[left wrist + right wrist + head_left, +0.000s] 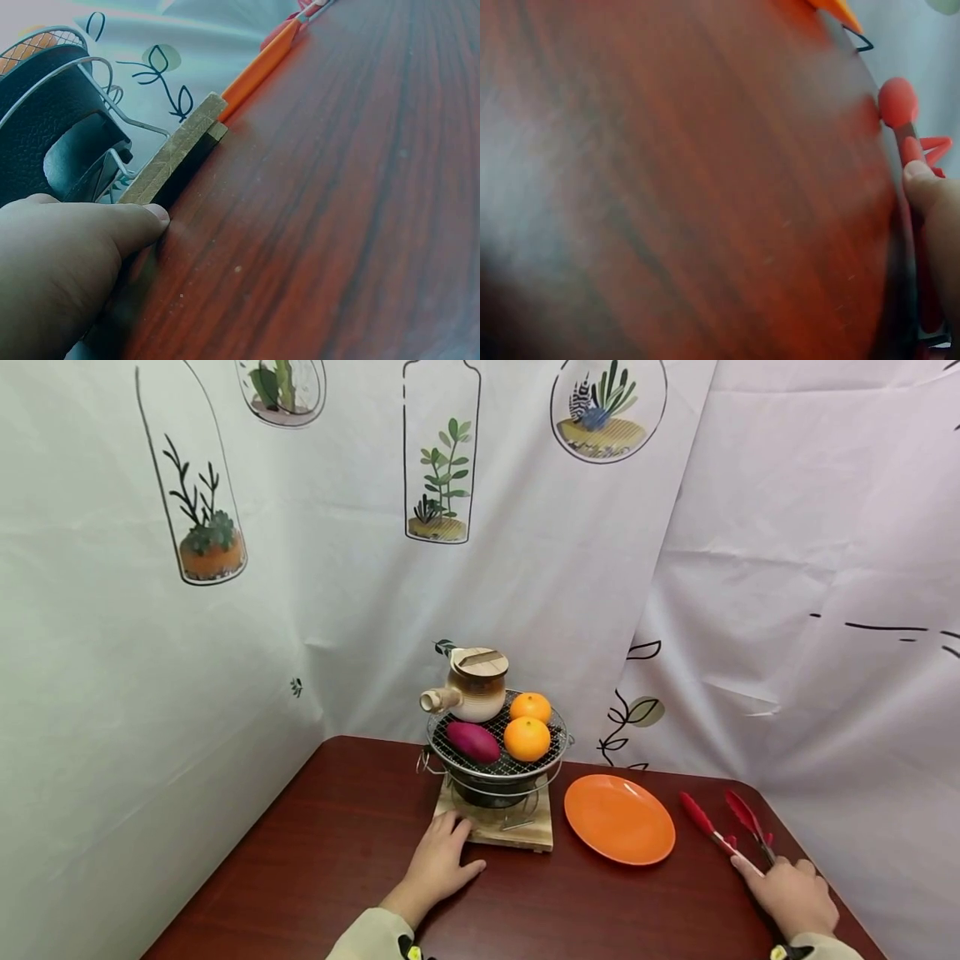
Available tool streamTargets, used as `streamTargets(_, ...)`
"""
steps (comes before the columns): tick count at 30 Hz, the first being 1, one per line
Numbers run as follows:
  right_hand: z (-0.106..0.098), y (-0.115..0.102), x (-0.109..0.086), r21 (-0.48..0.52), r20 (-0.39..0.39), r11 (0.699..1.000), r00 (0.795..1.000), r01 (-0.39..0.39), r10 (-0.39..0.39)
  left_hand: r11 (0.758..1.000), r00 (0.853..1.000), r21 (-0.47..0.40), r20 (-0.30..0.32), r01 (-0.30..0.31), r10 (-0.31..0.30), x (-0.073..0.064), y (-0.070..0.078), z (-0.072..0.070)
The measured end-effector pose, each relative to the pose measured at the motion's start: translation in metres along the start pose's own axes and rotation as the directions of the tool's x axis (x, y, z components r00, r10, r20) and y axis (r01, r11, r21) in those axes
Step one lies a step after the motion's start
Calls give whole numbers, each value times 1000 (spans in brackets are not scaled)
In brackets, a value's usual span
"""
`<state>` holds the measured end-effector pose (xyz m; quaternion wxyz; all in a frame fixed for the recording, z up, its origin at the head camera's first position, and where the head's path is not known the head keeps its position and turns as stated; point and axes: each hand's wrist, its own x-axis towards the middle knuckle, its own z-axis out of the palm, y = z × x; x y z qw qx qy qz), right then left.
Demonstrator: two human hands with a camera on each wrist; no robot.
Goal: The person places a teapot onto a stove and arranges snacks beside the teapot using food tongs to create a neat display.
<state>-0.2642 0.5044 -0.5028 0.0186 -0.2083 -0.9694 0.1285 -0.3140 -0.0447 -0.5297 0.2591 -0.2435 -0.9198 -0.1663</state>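
My left hand (438, 867) rests at the front left corner of a wooden board (534, 835), fingers relaxed and holding nothing. In the left wrist view its thumb lies beside the board's edge (176, 154). On that board stands a small round grill (487, 792) with a wire mesh top. The mesh bears a lidded clay pot (480, 697) with a side handle, a purple sweet potato (472, 742) and two oranges (527, 740). At the table's right, my right hand (795, 897) grips a pair of red-tipped tongs (699, 814), their arms spread apart.
An orange plate (618, 820) lies between the board and the tongs. The dark red wooden table (337, 827) ends at a white printed cloth (360, 610) behind and at both sides. Wire handles (427, 762) stick out from the grill's sides.
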Motion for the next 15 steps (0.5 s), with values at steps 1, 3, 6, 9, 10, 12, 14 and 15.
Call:
streamTargets(1,2,0,0,4,-11,1000,1000,-10,10,1000,1000,-1,-3,-2,2,0,0,0)
streamTargets(3,3,-1,-1,7,-26,1000,999,-23,24,1000,1000,-6,4,0,0,0,0,-1)
streamTargets(6,2,-5,-1,-6,-23,999,999,-46,46,1000,999,-15,35,8,-7,3,-2,-2)
streamTargets(9,-3,-15,0,-8,-37,998,997,-64,64,1000,996,-23,89,21,-19,8,-4,-7)
streamTargets(10,-6,-21,0,-2,-54,998,997,-61,60,999,994,-30,106,28,-24,10,-4,-10)
streamTargets(12,-12,-34,0,22,-114,999,993,-23,25,998,990,-45,138,46,-40,12,-5,-17)
streamTargets(14,-19,-50,-1,44,-188,997,981,56,-47,996,985,-55,162,71,-61,15,-5,-25)
streamTargets(15,-22,-59,-2,43,-225,993,970,108,-96,995,984,-59,164,82,-71,16,-5,-30)
